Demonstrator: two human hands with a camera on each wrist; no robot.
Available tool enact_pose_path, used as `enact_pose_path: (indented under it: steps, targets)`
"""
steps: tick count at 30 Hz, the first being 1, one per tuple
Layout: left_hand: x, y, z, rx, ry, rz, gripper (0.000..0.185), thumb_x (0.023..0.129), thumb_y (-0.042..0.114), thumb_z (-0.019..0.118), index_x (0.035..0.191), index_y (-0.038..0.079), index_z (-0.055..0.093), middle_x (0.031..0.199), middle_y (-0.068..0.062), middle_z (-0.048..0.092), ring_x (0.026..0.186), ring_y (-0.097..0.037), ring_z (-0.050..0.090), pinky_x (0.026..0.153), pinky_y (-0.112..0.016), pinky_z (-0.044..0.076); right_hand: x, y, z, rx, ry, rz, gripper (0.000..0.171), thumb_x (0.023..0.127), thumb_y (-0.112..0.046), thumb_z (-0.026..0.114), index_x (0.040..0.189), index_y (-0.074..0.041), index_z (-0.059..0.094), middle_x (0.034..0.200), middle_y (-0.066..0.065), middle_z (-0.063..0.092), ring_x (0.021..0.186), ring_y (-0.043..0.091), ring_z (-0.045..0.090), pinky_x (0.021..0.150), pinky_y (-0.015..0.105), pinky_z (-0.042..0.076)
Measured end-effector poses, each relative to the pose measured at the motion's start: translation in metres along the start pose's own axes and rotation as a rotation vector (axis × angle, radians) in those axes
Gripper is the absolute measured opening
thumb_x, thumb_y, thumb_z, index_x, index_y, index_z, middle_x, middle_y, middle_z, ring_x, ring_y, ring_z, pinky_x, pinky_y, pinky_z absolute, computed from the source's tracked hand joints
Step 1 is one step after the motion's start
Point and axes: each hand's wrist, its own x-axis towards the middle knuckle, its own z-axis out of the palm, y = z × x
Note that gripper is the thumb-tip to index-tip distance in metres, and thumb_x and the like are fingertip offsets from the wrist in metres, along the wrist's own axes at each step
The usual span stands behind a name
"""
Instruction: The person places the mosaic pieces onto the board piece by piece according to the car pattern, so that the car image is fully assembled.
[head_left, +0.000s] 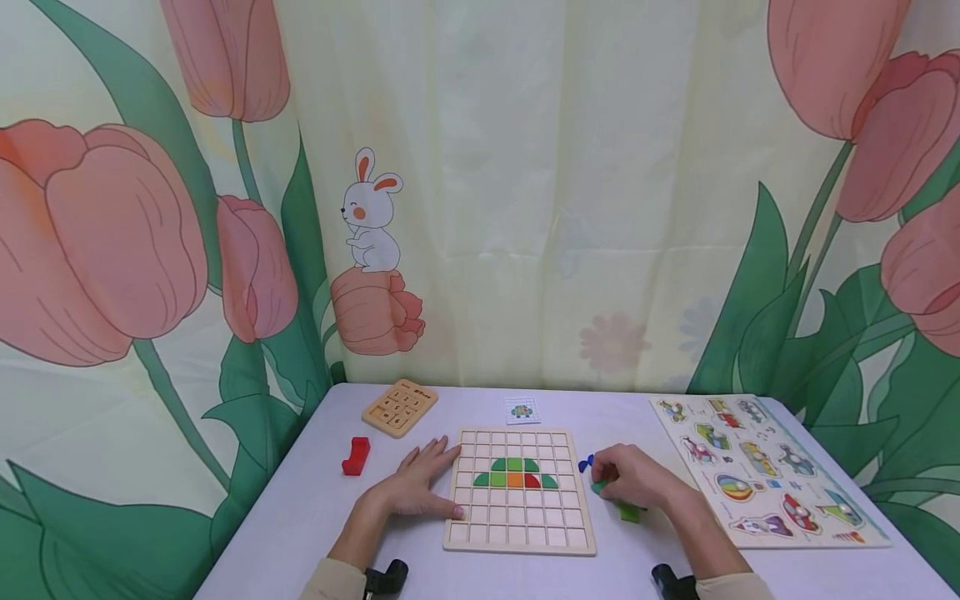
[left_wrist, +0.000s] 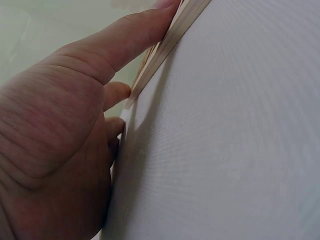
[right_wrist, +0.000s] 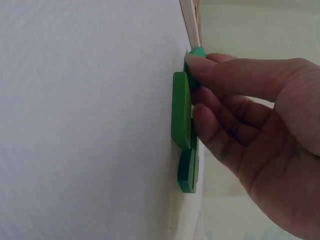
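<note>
A wooden grid board point(head_left: 517, 535) lies in front of me, with green, orange point(head_left: 514, 480) and red point(head_left: 532, 481) pieces set in two rows of its squares. My left hand point(head_left: 422, 486) rests along the board's left edge, fingers spread and thumb point(left_wrist: 145, 32) at its rim. To the right of the board, my right hand point(head_left: 633, 477) pinches a teal-green piece point(right_wrist: 200, 52) between thumb and fingers, low over the table. Close under that hand lie a bright green block point(right_wrist: 181, 110) and a darker green piece point(right_wrist: 187, 171). A blue piece point(head_left: 586, 463) sits just beyond its fingertips.
A small pattern card point(head_left: 522, 411) lies behind the board. At the back left is a wooden number board point(head_left: 400, 408), with a red block point(head_left: 356, 456) nearer me. A large picture puzzle board point(head_left: 772, 475) covers the table's right side. A printed curtain point(head_left: 562, 208) hangs behind.
</note>
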Motion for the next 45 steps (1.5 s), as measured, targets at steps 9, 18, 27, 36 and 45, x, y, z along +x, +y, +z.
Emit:
enact_pose_path:
  steps: [9,18,27,36,45]
  targets:
    - [0.001,-0.001,0.001,0.000,0.001,0.000,0.112,0.071,0.069,0.081,0.163,0.025,0.036,0.175,-0.008,0.019,0.164,-0.032,0.008,0.131,-0.061,0.003,0.004,0.002,0.000,0.055,0.003,-0.020,0.013,0.087,-0.004,0.080,0.089,-0.017,0.075,0.083,-0.004,0.067,0.079,0.017,0.058,0.066,0.024,0.046]
    - [0.001,-0.002,0.001,0.001,0.003,0.001,0.112,0.071,0.070,0.081,0.163,0.025,0.036,0.175,-0.009,0.019,0.164,-0.032,0.009,0.131,-0.061,0.003,0.008,-0.006,0.003,0.063,0.098,-0.034,0.014,0.090,-0.006,0.078,0.097,-0.018,0.079,0.090,-0.008,0.070,0.083,0.015,0.058,0.071,0.023,0.048]
    - [0.001,-0.002,0.001,0.000,0.000,0.000,0.112,0.072,0.070,0.081,0.164,0.025,0.035,0.175,-0.008,0.019,0.164,-0.031,0.008,0.131,-0.061,0.003,0.014,-0.021,0.010,0.160,0.106,-0.132,0.010,0.092,-0.011,0.078,0.103,-0.011,0.078,0.095,-0.005,0.073,0.083,0.015,0.061,0.072,0.021,0.051]
    - [0.001,-0.001,0.000,0.001,0.004,0.003,0.112,0.072,0.070,0.080,0.164,0.025,0.035,0.175,-0.009,0.019,0.164,-0.032,0.008,0.131,-0.062,0.003,0.022,-0.040,0.021,0.160,0.127,-0.167,0.012,0.093,-0.012,0.078,0.104,-0.014,0.079,0.099,-0.005,0.074,0.085,0.014,0.063,0.076,0.020,0.054]
    - [0.001,-0.002,0.001,-0.004,-0.003,-0.001,0.112,0.072,0.070,0.081,0.164,0.027,0.035,0.175,-0.007,0.019,0.164,-0.031,0.008,0.131,-0.062,0.003,0.034,-0.054,0.032,0.157,0.080,-0.202,0.011,0.093,-0.010,0.078,0.103,-0.012,0.077,0.095,-0.006,0.073,0.082,0.013,0.061,0.073,0.020,0.053]
